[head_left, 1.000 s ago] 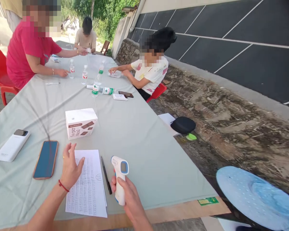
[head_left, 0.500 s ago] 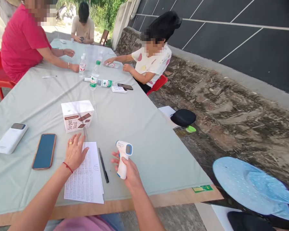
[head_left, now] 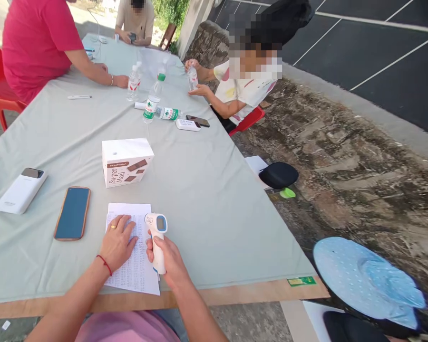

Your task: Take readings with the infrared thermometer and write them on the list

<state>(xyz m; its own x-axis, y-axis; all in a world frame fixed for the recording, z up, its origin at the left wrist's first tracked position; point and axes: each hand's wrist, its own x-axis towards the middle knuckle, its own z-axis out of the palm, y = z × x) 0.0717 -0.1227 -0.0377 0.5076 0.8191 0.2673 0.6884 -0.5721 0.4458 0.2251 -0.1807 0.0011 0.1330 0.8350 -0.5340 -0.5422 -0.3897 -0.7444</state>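
Observation:
My right hand point(head_left: 169, 261) grips the handle of a white infrared thermometer point(head_left: 157, 237) with a small blue screen, held upright just above the table's near edge. My left hand point(head_left: 118, 242) lies flat, fingers spread, on a handwritten sheet of paper point(head_left: 128, 266) right beside it. A red string circles my left wrist. The black pen seen beside the paper is hidden behind the thermometer and my right hand.
A phone point(head_left: 72, 213) and white power bank point(head_left: 20, 191) lie to the left, a white snack box point(head_left: 126, 161) beyond. Water bottles point(head_left: 152, 97) stand mid-table. Three people sit further along the table point(head_left: 207, 190). A blue hat point(head_left: 367, 280) rests at lower right.
My left hand dropped from hovering onto the paper. My right hand brought the thermometer left and closer to the paper. The view tilted down and shifted.

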